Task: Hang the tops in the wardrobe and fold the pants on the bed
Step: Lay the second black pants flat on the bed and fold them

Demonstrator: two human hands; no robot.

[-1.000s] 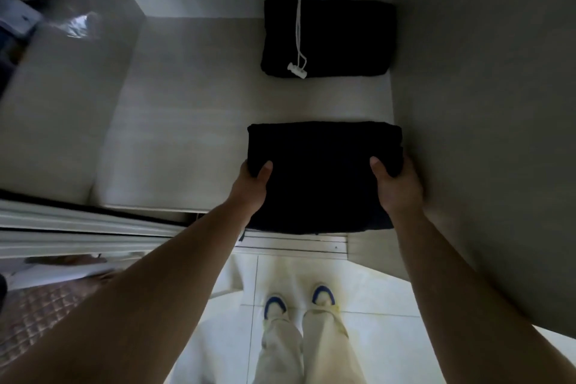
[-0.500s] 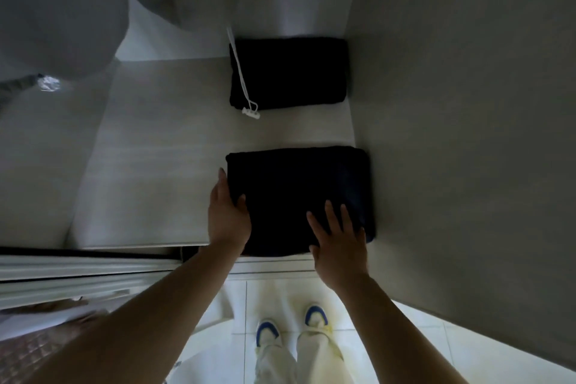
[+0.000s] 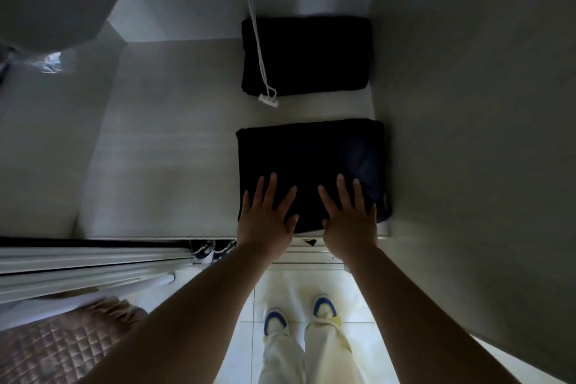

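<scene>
Now both hands are flat on the near folded pants (image 3: 311, 159), centre-right of the frame on the wardrobe shelf (image 3: 162, 150): left hand (image 3: 266, 218) and right hand (image 3: 350, 218) side by side, fingers (image 3: 273, 187) straight and spread, gripping nothing. Just beside the right wall, a second dark folded bundle (image 3: 308, 54) sits above it, upper centre-right, with a white cord (image 3: 260, 50) dangling across its left edge. Quilted bedding (image 3: 62, 340) shows lower left.
</scene>
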